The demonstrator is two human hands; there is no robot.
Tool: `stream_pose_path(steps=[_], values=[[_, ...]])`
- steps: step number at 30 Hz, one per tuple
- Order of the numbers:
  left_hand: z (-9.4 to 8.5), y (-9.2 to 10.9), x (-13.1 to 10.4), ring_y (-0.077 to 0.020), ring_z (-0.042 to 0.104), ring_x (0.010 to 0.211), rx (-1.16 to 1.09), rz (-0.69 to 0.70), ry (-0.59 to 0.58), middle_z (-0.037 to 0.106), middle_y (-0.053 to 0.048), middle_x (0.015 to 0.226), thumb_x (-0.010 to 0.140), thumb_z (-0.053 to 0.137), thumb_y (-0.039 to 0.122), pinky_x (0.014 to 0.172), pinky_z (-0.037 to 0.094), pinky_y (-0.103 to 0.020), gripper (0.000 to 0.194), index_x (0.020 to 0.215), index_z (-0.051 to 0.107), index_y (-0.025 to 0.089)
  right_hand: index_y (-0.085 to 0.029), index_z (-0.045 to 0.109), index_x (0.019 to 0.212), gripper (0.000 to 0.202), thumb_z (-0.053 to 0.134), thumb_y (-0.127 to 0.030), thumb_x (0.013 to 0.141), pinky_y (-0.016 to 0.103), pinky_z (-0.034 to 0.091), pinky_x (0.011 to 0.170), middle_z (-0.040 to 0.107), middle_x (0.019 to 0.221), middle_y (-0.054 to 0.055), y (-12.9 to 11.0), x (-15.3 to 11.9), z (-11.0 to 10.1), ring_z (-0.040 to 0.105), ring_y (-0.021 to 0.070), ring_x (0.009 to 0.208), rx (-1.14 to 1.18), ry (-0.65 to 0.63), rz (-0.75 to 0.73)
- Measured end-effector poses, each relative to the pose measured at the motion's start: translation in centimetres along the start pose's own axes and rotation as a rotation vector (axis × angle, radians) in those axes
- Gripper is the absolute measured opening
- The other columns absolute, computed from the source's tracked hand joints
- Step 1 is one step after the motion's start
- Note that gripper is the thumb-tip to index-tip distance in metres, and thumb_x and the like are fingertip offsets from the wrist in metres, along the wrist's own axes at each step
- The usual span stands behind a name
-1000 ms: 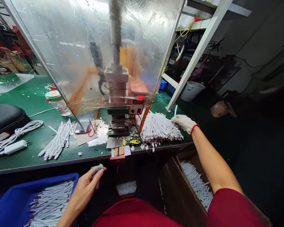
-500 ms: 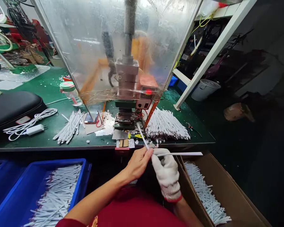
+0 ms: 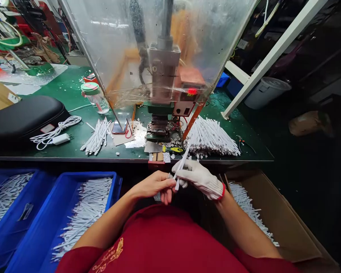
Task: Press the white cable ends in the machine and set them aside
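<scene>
Both of my hands meet in front of the bench edge around a flat white strip (image 3: 182, 165). My right hand (image 3: 199, 176), in a white knitted glove with a red cuff, is closed on the strip, which tilts upward toward the bench. My bare left hand (image 3: 155, 185) is closed at the strip's lower end, with its thumb against it and the other fingers curled below. Whether one strip or two lie together there, I cannot tell. Beyond my hands stands a press (image 3: 160, 127) behind a cloudy clear shield (image 3: 204, 49).
On the green bench (image 3: 136, 153) lie a large pile of white strips (image 3: 213, 138), a smaller bundle (image 3: 98, 136), pliers (image 3: 246, 144), a phone (image 3: 119, 127) and a jar (image 3: 95, 98). Below are a blue bin (image 3: 118, 182) of strips at left and a cardboard box (image 3: 287, 223) at right.
The strip that pointed right from my gloved hand now points up toward the bench. My gloved hand has turned palm inward, and my left hand's fingers have shifted lower. The view has shifted left and down.
</scene>
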State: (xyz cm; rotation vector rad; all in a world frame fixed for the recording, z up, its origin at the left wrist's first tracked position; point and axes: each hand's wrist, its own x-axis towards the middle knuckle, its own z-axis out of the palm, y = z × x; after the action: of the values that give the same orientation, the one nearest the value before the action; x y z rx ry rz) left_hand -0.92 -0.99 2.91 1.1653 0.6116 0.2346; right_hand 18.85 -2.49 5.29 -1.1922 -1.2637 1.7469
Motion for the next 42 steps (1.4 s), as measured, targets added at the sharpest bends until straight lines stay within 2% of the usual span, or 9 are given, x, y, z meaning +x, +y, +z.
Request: stream_pose_path(steps=[3, 6, 15, 23, 26, 30, 34, 38, 42], values=[[0.4, -1.6, 0.2, -0.0154, 0.065, 0.054, -0.069, 0.080, 0.269, 0.069, -0.008, 0.066, 0.078, 0.063, 0.058, 0.052, 0.049, -0.024, 0.045, 0.078, 0.058, 0.013, -0.015, 0.064, 0.094, 0.024, 0.066, -0.034, 0.080, 0.020, 0.047, 0.049, 0.064, 0.066, 0.002, 0.1, 0.6, 0.6, 0.057, 0.0109, 0.053, -0.120, 0.120, -0.018], [0.7, -2.7, 0.3, -0.0154, 0.066, 0.055, -0.100, 0.095, 0.360, 0.070, -0.008, 0.069, 0.078, 0.066, 0.055, 0.053, 0.051, -0.024, 0.043, 0.082, 0.057, 0.012, -0.016, 0.065, 0.097, 0.023, 0.064, -0.032, 0.080, 0.021, 0.050, 0.052, 0.066, 0.068, 0.002, 0.5, 1.1, 0.9, 0.059, 0.0116, 0.055, -0.239, 0.208, -0.009], [1.0, -3.2, -0.4, -0.0151, 0.065, 0.054, 0.034, 0.050, 0.433, 0.070, -0.009, 0.067, 0.082, 0.058, 0.058, 0.053, 0.053, -0.025, 0.046, 0.074, 0.056, 0.013, -0.017, 0.064, 0.097, 0.024, 0.062, -0.034, 0.081, 0.024, 0.053, 0.054, 0.065, 0.074, 0.002, 1.0, 1.8, 1.3, 0.060, 0.0124, 0.058, -0.265, 0.179, -0.019], [1.4, -3.2, -0.3, -0.0149, 0.066, 0.055, -0.053, 0.033, 0.438, 0.072, -0.011, 0.071, 0.078, 0.062, 0.059, 0.054, 0.053, -0.024, 0.049, 0.075, 0.060, 0.010, -0.017, 0.065, 0.097, 0.022, 0.062, -0.033, 0.081, 0.023, 0.050, 0.052, 0.065, 0.072, 0.001, 1.6, 2.0, 1.8, 0.059, 0.0122, 0.056, -0.242, 0.188, -0.014], [1.4, -3.3, -0.1, -0.0151, 0.066, 0.054, -0.110, 0.049, 0.453, 0.071, -0.010, 0.068, 0.076, 0.065, 0.059, 0.053, 0.052, -0.023, 0.050, 0.074, 0.061, 0.010, -0.016, 0.065, 0.089, 0.022, 0.063, -0.037, 0.082, 0.023, 0.050, 0.053, 0.065, 0.070, 0.001, 1.1, 2.4, 2.0, 0.059, 0.0123, 0.056, -0.187, 0.152, -0.029], [1.1, -3.2, 0.0, -0.0169, 0.069, 0.058, -0.226, 0.083, 0.461, 0.072, -0.010, 0.071, 0.076, 0.067, 0.056, 0.054, 0.053, -0.023, 0.049, 0.087, 0.065, 0.008, -0.014, 0.064, 0.078, 0.033, 0.064, -0.047, 0.082, 0.021, 0.044, 0.050, 0.061, 0.063, 0.001, 0.3, 4.4, 1.5, 0.054, 0.0101, 0.052, -0.045, 0.050, -0.051], [0.5, -3.0, 0.3, -0.0181, 0.070, 0.062, -0.336, 0.130, 0.499, 0.072, -0.012, 0.076, 0.076, 0.070, 0.053, 0.055, 0.053, -0.023, 0.051, 0.098, 0.065, 0.007, -0.013, 0.064, 0.075, 0.032, 0.070, -0.044, 0.077, 0.018, 0.031, 0.043, 0.056, 0.058, -0.001, 0.9, 7.9, 0.7, 0.043, 0.0053, 0.047, 0.130, -0.046, 0.020], [-0.1, -2.9, 1.0, -0.0182, 0.070, 0.062, -0.381, 0.136, 0.536, 0.073, -0.012, 0.076, 0.074, 0.071, 0.053, 0.056, 0.053, -0.022, 0.053, 0.099, 0.065, 0.006, -0.013, 0.062, 0.071, 0.029, 0.075, -0.039, 0.070, 0.018, 0.022, 0.039, 0.051, 0.055, -0.003, 2.4, 10.3, 0.7, 0.037, 0.0040, 0.043, 0.283, 0.010, 0.068], [-0.7, -3.0, 1.4, -0.0187, 0.070, 0.059, -0.381, 0.106, 0.511, 0.072, -0.012, 0.072, 0.075, 0.069, 0.055, 0.052, 0.052, -0.022, 0.051, 0.094, 0.065, 0.007, -0.013, 0.063, 0.071, 0.028, 0.076, -0.038, 0.068, 0.018, 0.024, 0.039, 0.054, 0.055, -0.002, 3.3, 11.2, 0.9, 0.039, 0.0049, 0.043, 0.327, 0.045, 0.073]])
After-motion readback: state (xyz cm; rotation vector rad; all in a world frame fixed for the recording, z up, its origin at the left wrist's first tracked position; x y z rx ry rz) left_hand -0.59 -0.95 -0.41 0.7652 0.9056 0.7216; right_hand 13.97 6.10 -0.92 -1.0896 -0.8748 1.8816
